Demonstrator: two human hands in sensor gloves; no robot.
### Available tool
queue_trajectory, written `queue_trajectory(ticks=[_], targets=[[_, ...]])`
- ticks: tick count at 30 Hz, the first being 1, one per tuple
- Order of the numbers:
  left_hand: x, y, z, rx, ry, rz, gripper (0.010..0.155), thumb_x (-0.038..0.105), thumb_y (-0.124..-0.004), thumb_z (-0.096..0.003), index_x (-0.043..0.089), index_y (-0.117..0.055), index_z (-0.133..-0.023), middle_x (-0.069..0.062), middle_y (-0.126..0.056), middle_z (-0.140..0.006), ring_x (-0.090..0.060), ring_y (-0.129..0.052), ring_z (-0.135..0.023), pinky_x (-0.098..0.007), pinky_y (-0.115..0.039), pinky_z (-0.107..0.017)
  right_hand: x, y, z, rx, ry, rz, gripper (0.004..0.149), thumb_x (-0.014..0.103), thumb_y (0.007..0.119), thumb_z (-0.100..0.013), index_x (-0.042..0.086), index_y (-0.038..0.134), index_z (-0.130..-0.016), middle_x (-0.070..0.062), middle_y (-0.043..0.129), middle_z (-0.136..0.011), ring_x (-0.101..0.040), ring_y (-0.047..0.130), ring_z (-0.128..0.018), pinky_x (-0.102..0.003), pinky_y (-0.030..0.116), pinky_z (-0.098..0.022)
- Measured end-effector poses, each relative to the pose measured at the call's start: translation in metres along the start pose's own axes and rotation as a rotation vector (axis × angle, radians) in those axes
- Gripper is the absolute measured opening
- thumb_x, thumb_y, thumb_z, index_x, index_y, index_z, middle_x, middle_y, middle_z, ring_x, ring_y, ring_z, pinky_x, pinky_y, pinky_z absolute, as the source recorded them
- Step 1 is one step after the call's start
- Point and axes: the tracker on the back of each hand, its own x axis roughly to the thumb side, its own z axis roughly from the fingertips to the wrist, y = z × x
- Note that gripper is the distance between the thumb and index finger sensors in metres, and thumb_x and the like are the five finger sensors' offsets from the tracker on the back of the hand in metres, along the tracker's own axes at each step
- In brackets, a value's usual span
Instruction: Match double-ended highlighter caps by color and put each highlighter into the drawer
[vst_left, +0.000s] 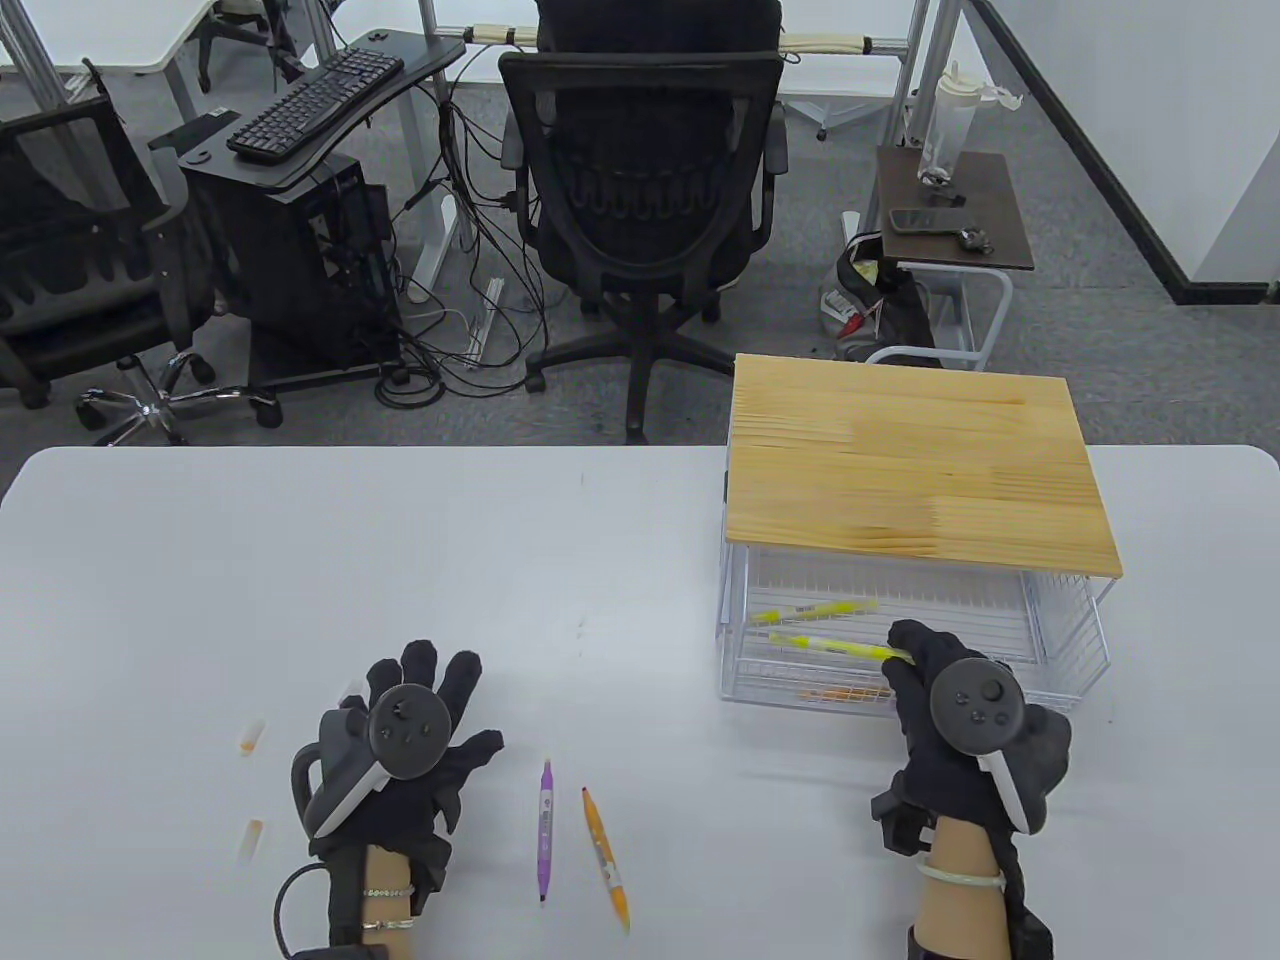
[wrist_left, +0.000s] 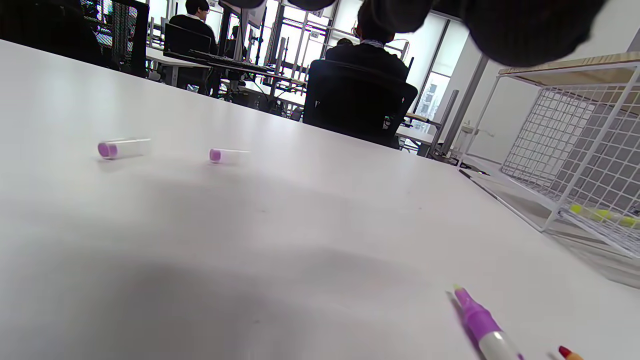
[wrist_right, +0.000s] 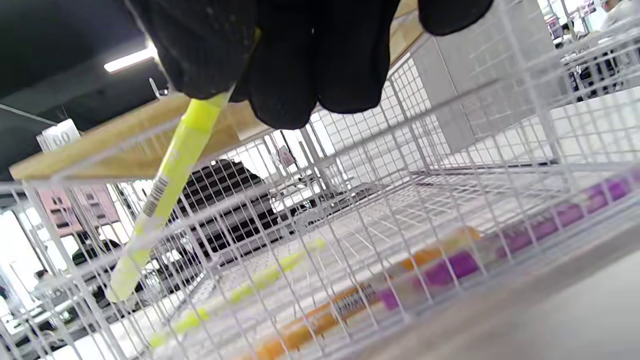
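We see the right hand (vst_left: 955, 715) pinching a yellow highlighter (vst_left: 835, 645) over the wire drawer (vst_left: 1090, 620); left hand (vst_left: 400, 755) flat on counter (vst_left: 640, 560), fingers (vst_left: 460, 680) spread, holding nothing.

The table view looks steeply down from above the near edge, facing across the table (vst_left: 400, 560) to the office beyond. The left wrist view sits low, almost skimming the tabletop, facing the far side and the wire drawer (wrist_left: 590, 165) at its right (seen in the table view too). The right wrist view is tilted, very near the drawer's mesh, looking up through it.
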Motion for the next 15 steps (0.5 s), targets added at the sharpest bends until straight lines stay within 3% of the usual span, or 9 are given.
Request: queue_trajectory(ticks=[3,5,7,9,10,12,15], targets=[[-0.001,0.002,0.001,0.005,-0.006,0.007,0.079,0.059,-0.072,-0.0428,0.037,-0.045,-0.113,-0.010,-0.029,-0.124,-0.047,-0.035,-0.111,-0.070,-0.031,-0.073,0.006,0.015,-0.001,-0.004,0.000,0.032,0.040,0.033,0.074,-0.059,0.040,0.073,-0.098,0.006,0.086,-0.100,-0.038,0.077,-0.098,-0.069,0.038,-0.077],[-0.001,0.003,0.001,0.011,-0.006,0.005,0.079,0.059,-0.073,-0.0427,0.038,-0.043,-0.113,-0.010,-0.028,-0.124,-0.047,-0.034,-0.111,-0.070,-0.030,-0.074,0.009,0.022,-0.001,-0.019,0.006,0.059,0.042,0.032,0.070,-0.061,0.044,0.068,-0.101,0.011,0.079,-0.110,-0.039,0.069,-0.107,-0.069,0.036,-0.077],[-0.002,0.005,0.002,0.015,-0.005,-0.003,0.079,0.059,-0.073,-0.0428,0.038,-0.043,-0.113,-0.009,-0.028,-0.124,-0.046,-0.034,-0.111,-0.070,-0.030,-0.074,0.012,0.026,0.000,-0.020,0.006,0.096,0.049,0.034,0.070,-0.061,0.044,0.061,-0.108,0.007,0.059,-0.125,-0.045,0.055,-0.113,-0.069,0.030,-0.076],[-0.004,0.007,0.003,0.021,0.000,-0.009,0.079,0.059,-0.073,-0.0429,0.038,-0.043,-0.113,-0.009,-0.027,-0.124,-0.046,-0.033,-0.111,-0.070,-0.030,-0.074,0.018,0.024,0.005,-0.058,0.001,0.090,0.056,0.040,0.071,-0.060,0.042,0.052,-0.112,-0.003,0.047,-0.127,-0.047,0.045,-0.114,-0.069,0.026,-0.076],[-0.005,0.008,0.004,0.026,0.003,-0.010,0.079,0.059,-0.073,-0.0429,0.038,-0.043,-0.113,-0.009,-0.027,-0.124,-0.046,-0.033,-0.111,-0.070,-0.030,-0.074,0.024,0.019,0.009,-0.093,-0.012,0.078,0.058,0.045,0.070,-0.060,0.040,0.049,-0.113,-0.004,0.045,-0.127,-0.045,0.047,-0.114,-0.068,0.028,-0.076],[-0.006,0.010,0.005,0.035,0.002,0.000,0.079,0.059,-0.073,-0.0430,0.039,-0.043,-0.113,-0.009,-0.027,-0.124,-0.046,-0.033,-0.111,-0.070,-0.029,-0.074,0.042,0.010,0.021,-0.158,-0.084,0.056,0.056,0.051,0.068,-0.059,0.038,0.051,-0.111,0.002,0.059,-0.120,-0.037,0.063,-0.109,-0.066,0.039,-0.079],[-0.006,0.012,0.005,0.039,-0.008,0.013,0.079,0.059,-0.073,-0.0432,0.038,-0.043,-0.113,-0.009,-0.027,-0.124,-0.046,-0.032,-0.111,-0.070,-0.029,-0.074,0.079,0.008,0.043,-0.113,-0.251,0.026,0.045,0.053,0.068,-0.058,0.035,0.068,-0.099,0.005,0.079,-0.105,-0.031,0.082,-0.093,-0.061,0.053,-0.078]])
